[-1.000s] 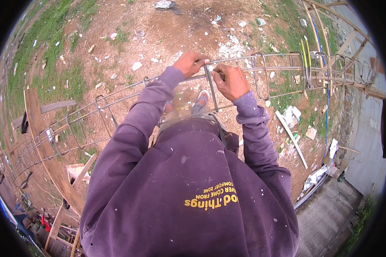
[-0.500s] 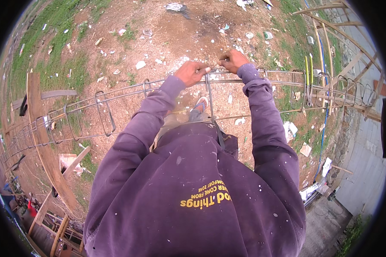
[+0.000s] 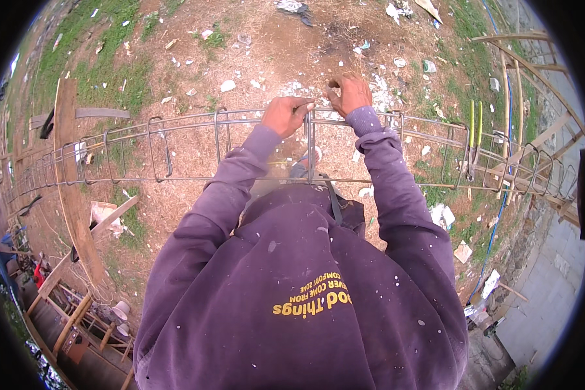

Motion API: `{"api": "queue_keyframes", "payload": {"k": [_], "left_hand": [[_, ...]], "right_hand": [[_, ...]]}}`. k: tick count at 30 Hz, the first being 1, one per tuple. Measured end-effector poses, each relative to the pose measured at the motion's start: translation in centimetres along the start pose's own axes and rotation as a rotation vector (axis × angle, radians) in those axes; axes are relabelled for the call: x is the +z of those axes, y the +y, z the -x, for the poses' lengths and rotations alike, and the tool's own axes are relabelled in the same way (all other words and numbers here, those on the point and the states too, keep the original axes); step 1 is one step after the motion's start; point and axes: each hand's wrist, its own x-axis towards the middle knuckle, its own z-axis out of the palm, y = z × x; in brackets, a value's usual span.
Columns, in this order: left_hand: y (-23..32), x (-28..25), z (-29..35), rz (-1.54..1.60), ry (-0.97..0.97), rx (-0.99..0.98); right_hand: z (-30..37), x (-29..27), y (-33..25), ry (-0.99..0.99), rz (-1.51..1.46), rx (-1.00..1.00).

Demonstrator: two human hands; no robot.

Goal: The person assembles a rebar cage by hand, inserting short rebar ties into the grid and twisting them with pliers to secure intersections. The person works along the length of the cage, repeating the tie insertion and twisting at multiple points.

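Cage, look: we see a long, narrow cage of thin grey steel rods (image 3: pixel 208 179), dull and brownish in places, ringed by bent rectangular hoops. The lens bows its long lines near the rim.
Cage, place: it runs across our whole view, just in front of the person's waist, over the ground.
Hoop at centre: we mark one grey bent-steel hoop (image 3: pixel 311 149) between the two hands, near upright in view, spanning upper and lower rods.
Hoop spacing: we note wide gaps around the middle; hoops look more crowded toward the far left, where detail gets too small to count.
Left hand: the bare left hand (image 3: pixel 283 116) has thumb and fingertips brought together at the central hoop's top corner, touching the steel there. We cannot tell whether it pinches rod or something finer.
Right hand: the bare right hand (image 3: pixel 351 94) is just beside that corner, fingers curled toward the thumb. We cannot tell whether anything is between them.
Tool: yellow-green-handled metal pliers (image 3: pixel 470 170) hang on the cage well to the right, handles up.
Left side: a long brown wooden plank (image 3: pixel 75 182) crosses the cage's line.
Ground: we record dry brown soil with grass patches (image 3: pixel 188 71) and pale litter scattered about.
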Motion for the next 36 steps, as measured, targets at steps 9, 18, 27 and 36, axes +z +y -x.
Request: {"api": "queue_keyframes", "payload": {"k": [9, 18, 27, 36], "left_hand": [[-0.2, -1.4, -1.4, 0.006, -0.193, -0.031], [-1.1, -1.7, -2.1, 0.082, -0.240, 0.055], [-1.5, -2.1, -3.2, 0.112, -0.249, 0.126], [-2.0, -1.6, -3.1, 0.086, -0.241, 0.159]], "right_hand": [[8.2, -2.7, -4.8, -0.065, -0.078, -0.026], [5.2, -2.0, -4.7, -0.776, -0.184, 0.484], [0.7, 0.0, -3.8, -1.201, -0.306, 0.500], [2.9, 7.3, 0.1, -1.248, -0.559, 0.483]]}}
